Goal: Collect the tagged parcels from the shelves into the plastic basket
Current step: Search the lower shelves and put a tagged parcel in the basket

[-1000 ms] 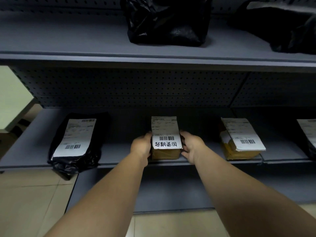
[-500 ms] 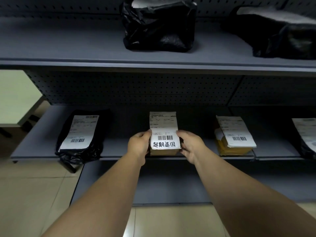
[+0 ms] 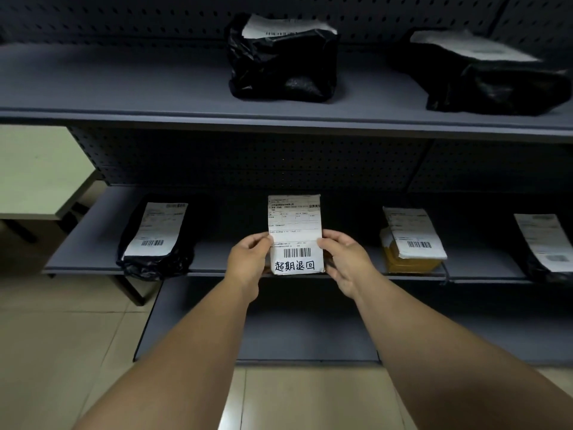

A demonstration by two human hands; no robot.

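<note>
Head view: tagged parcel gripped at middle shelf edge

Head view only. A tagged parcel (image 3: pixel 296 235) with a white label, barcode and handwritten characters is held by both hands at the front edge of the middle shelf (image 3: pixel 214 262). The left hand (image 3: pixel 248 262) is clamped on its left side, the right hand (image 3: pixel 344 259) on its right side, thumbs on the label. Whether the parcel is touching the shelf cannot be told. A black bag parcel (image 3: pixel 158 240) is seen to the left on the same shelf, a yellow parcel (image 3: pixel 409 243) to the right, another labelled parcel (image 3: pixel 542 243) at far right. Two black bags (image 3: pixel 282 60) are seen on the upper shelf (image 3: pixel 124 91).
</note>
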